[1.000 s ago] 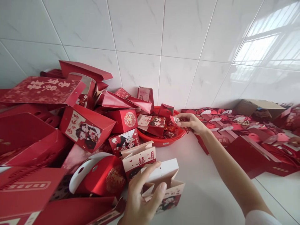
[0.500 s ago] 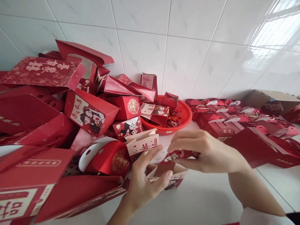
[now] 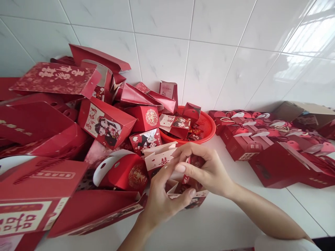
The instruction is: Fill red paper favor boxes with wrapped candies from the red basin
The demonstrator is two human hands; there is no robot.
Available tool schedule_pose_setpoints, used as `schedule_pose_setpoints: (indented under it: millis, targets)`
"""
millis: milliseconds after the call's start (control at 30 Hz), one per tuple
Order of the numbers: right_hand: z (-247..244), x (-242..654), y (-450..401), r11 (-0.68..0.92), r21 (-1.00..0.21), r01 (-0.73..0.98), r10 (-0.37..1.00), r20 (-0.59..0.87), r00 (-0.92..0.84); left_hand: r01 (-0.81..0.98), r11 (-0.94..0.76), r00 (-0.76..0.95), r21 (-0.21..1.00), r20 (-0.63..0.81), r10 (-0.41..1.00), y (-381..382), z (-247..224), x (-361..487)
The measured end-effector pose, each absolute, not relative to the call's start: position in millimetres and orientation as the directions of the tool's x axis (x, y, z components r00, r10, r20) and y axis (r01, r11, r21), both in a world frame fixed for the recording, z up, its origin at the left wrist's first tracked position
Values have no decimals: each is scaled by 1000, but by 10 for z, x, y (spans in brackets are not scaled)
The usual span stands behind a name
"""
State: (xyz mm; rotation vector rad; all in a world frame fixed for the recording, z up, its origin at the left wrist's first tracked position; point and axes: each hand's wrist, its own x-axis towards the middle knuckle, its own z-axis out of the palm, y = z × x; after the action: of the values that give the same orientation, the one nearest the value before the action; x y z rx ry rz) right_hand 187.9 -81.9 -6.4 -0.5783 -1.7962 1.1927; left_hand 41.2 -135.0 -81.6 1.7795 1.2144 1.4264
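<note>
A small open gift box [image 3: 198,201], red and cream with a printed couple, stands upright on the white tiled surface. My left hand [image 3: 162,197] curves around its left side, thumb at the near rim and fingers on the far side. Over the box's mouth, my right hand [image 3: 206,170] is curled with its fingers pointing down. It has red-wrapped candy [image 3: 186,178] in its grasp, partly hidden by the fingers. Right fingertips and left index finger nearly meet. Directly behind stands another open cream-and-red box [image 3: 159,159].
A red plastic basket [image 3: 209,134] holds wrapped candies [image 3: 195,132] and boxes near the tiled wall. Red boxes [image 3: 107,122] are heaped on the left. Rows of closed red boxes [image 3: 239,144] stand at right, beside a cardboard carton [image 3: 295,109].
My right hand has moved left and turned its fingers downward over the box, bringing the candy with it. My left hand keeps its place at the box. The view has shifted slightly.
</note>
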Motion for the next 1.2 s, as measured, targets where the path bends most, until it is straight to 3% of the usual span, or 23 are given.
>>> schedule_pose_setpoints:
  millis: [200, 367, 533, 733, 933, 1200]
  targets:
    - [-10, 1990, -854, 384, -923, 3, 777, 321, -541, 272, -405, 12, 873, 418, 908, -1352, -836, 422]
    - [-119, 1933, -812, 563, -808, 174, 788, 462, -407, 271, -419, 7, 867, 434, 901, -1338, -831, 421]
    - [-31, 1914, -805, 632, -760, 149, 741, 536, -405, 268, -448, 5, 853, 464, 886, -1320, -846, 429]
    - [68, 1913, -855, 627, -762, 162, 779, 619, -99, 279, -412, -51, 867, 442, 896, -1342, -876, 451]
    - [-40, 1814, -934, 680, -662, 316, 724, 535, -436, 137, -432, 67, 892, 426, 902, -1337, -843, 470]
    - [-72, 2430, -919, 699, -663, 267, 678, 498, -540, 207, -359, -49, 910, 376, 925, -1363, -900, 463]
